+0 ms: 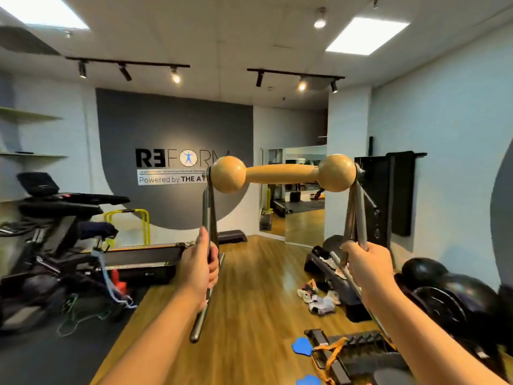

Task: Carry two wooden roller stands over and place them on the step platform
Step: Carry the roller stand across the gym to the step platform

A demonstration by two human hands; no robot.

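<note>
Both hands, left hand [204,263] and right hand [366,263], curl fingers round the steel-legged wooden roller stand [280,173]; scattered shoes [319,297] litter the wooden floor [249,287] before the black step platform [231,236].

We see a grey wall panel [172,129] with a "REFORM" sign [177,158] on the far side of the room. Along the left stand a black exercise bike [52,218] and a treadmill [138,259], with yellow hurdles [136,218] behind them against the wall. The wooden floor [249,287] runs down the middle. On the right, shoes [319,298] lie scattered on the floor near a dark rack [341,287]; what the rack holds we cannot quite tell. Black balls [433,282] sit at the right edge, and blue pads [302,346] lie low on the floor. A mirror [294,190] lines the back wall. Track lights [127,69] hang from the ceiling.
</note>
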